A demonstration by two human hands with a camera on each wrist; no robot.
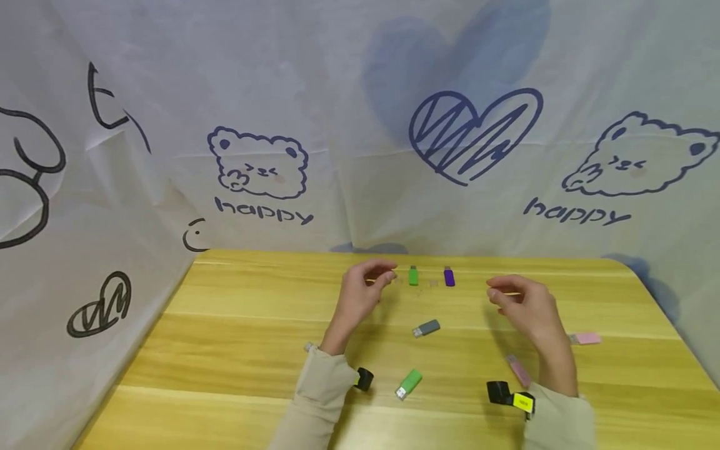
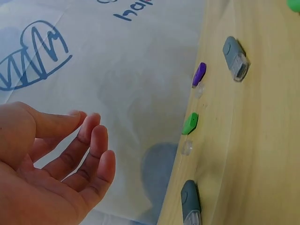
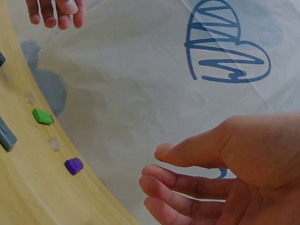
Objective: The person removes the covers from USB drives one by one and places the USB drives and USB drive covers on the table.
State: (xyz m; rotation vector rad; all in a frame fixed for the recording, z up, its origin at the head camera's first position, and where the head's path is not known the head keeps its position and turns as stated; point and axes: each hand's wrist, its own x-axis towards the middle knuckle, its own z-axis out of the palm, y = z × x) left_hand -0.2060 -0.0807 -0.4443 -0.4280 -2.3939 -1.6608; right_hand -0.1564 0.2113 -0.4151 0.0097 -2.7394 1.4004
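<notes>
I view both hands raised above the counter (image 1: 225, 369), its surface yellow with smooth, streaked wood grain. The left hand (image 1: 364, 289) is empty: fingers curved, thumb tip close to the index fingertip, spacing narrow. The right hand (image 1: 525, 306) is also empty, with a narrow gap between thumb and bent fingers.

Between the hands, near the rear edge, I locate two flat, oblong USB sticks: the rear green stick (image 1: 413, 276), nearer the left hand, and the purple stick (image 1: 449, 277), nearer the right. One small transparent cap (image 3: 54, 144) lies between these sticks; a second clear cap (image 3: 30, 97) lies just left of the rear green stick.

Forward of them rests a grey stick (image 1: 427, 328) with rounded body. Closer to me is the front green stick (image 1: 412, 380), its metal connector shiny. Another grey unit (image 2: 190, 199) lies near the left wrist. Two pink sticks (image 1: 587, 339) flank the right forearm.

Beige sleeves (image 1: 323, 381) cover the forearms. Creased white cloth (image 1: 360, 187), printed with hearts and scalloped bear outlines, backs the counter.
</notes>
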